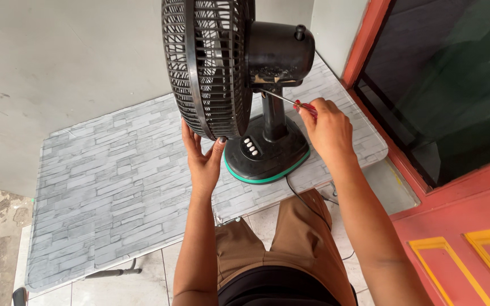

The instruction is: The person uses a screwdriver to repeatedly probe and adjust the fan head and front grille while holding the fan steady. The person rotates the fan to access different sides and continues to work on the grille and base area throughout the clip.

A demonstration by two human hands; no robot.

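Observation:
A black desk fan (pixel 279 54) stands on a low table (pixel 114 181) covered in a grey brick pattern. Its round base (pixel 267 156) has a green rim and several white buttons. My left hand (pixel 202 156) rests flat against the lower edge of the black fan grille (pixel 208 68), fingers spread. My right hand (pixel 327 127) grips a red-handled screwdriver (pixel 301 105). The thin metal shaft of the screwdriver points left and up, with its tip at the underside of the motor housing, just above the neck.
A black power cord (pixel 307 207) runs from the fan base over the table edge past my knee. A red door frame (pixel 364 42) with dark glass stands on the right. A grey wall lies behind the table, tiled floor (pixel 143 286) below.

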